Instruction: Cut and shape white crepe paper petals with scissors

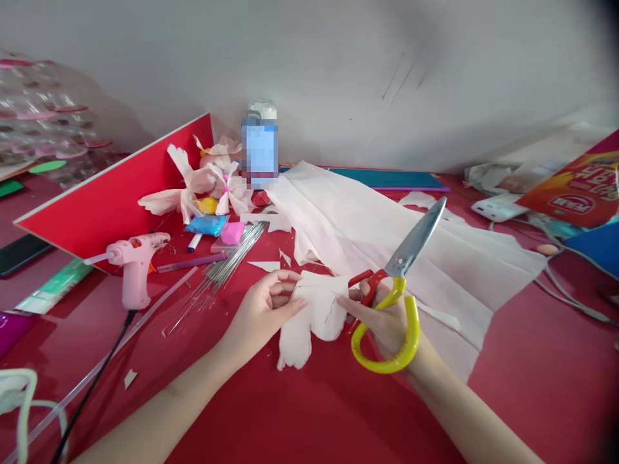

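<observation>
Your left hand pinches a cut piece of pale pink crepe paper, between your hands at center. Your right hand grips yellow-handled scissors, blades toward 1 o'clock. Pink glue gun at 10 o'clock on red surface.

Can't really read anything here tbh. Up past the right hand there's a glossy orange-and-red printed packet with big lettering and a red oval logo, all too blurry to make out. Beyond the left hand, a pixelated blue label shows nothing.
</observation>
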### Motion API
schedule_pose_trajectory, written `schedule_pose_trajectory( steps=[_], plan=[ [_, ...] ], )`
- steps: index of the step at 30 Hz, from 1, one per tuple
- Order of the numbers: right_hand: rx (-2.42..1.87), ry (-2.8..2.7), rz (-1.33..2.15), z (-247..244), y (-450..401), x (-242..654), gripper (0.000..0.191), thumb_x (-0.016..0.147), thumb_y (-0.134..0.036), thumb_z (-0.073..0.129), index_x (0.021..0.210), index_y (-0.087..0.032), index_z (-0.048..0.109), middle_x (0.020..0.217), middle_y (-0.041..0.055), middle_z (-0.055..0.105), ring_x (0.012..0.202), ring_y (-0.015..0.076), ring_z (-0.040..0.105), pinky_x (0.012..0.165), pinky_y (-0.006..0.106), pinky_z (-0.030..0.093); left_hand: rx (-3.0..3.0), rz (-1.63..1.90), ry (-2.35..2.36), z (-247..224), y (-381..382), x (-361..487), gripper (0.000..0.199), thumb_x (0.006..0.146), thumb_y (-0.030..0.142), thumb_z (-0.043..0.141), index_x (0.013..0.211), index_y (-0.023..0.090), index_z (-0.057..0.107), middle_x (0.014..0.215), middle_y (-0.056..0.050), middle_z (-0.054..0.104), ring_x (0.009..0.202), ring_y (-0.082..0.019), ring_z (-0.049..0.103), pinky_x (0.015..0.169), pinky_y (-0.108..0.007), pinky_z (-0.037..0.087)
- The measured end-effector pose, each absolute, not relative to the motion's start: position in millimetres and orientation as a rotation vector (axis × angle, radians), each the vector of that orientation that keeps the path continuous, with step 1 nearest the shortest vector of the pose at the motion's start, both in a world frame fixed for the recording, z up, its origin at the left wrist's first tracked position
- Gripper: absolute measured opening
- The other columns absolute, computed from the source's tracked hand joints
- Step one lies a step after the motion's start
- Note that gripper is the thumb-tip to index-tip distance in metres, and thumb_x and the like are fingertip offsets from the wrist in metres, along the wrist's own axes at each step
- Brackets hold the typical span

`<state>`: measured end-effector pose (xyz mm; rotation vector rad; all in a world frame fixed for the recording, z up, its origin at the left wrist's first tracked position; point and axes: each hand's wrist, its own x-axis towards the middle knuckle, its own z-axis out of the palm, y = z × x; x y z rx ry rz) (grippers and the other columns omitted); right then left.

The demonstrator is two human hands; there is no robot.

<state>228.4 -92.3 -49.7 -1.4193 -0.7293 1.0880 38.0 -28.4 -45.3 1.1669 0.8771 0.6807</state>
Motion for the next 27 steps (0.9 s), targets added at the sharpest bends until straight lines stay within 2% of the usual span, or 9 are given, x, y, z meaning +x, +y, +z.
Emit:
schedule_pose_trajectory(
  steps=[2, 5, 16, 27],
  plan=[
    [-1.410, -0.754, 1.065, -51.3, -91.9, 229.1, 0.044, 0.061, -0.030, 0.085, 0.070, -0.022, 0.042, 0.064, -0.0074, 0.052, 0.057, 0.0099, 0.050, 0.054, 0.025, 0.043, 1.188, 0.709, 0.932, -47.8, -26.9, 37.7, 0.021, 0.076, 0.028, 0.074, 0.091, 0.019, 0.063, 0.087, -0.001, 0.071, 0.084, -0.015, 0.066, 0.073, -0.023, 0.051],
    [-1.392, -0.784, 1.035, -53.1, -91.4, 230.0, 0.044, 0.063, -0.030, 0.084, 0.067, -0.022, 0.041, 0.062, -0.0077, 0.049, 0.058, 0.0102, 0.050, 0.053, 0.024, 0.041, 1.200, 0.716, 0.986, -51.5, -24.9, 36.7, 0.018, 0.075, 0.031, 0.075, 0.080, 0.017, 0.066, 0.080, -0.001, 0.069, 0.080, -0.014, 0.065, 0.073, -0.023, 0.050],
    [-1.406, -0.786, 1.035, -55.8, -92.4, 232.1, 0.044, 0.063, -0.029, 0.083, 0.068, -0.021, 0.040, 0.062, -0.0073, 0.052, 0.058, 0.0110, 0.052, 0.056, 0.027, 0.042, 1.113, 0.644, 1.056, -53.2, -22.3, 35.0, 0.021, 0.069, 0.034, 0.079, 0.078, 0.016, 0.072, 0.080, -0.004, 0.072, 0.080, -0.017, 0.065, 0.078, -0.029, 0.052],
    [-1.443, -0.806, 1.027, -52.6, -93.0, 231.9, 0.044, 0.064, -0.030, 0.083, 0.068, -0.021, 0.039, 0.061, -0.0087, 0.049, 0.056, 0.0090, 0.048, 0.054, 0.025, 0.040, 1.105, 0.637, 1.047, -53.8, -22.7, 35.7, 0.022, 0.073, 0.036, 0.075, 0.075, 0.016, 0.066, 0.073, 0.000, 0.065, 0.072, -0.012, 0.059, 0.071, -0.024, 0.050]
  ],
)
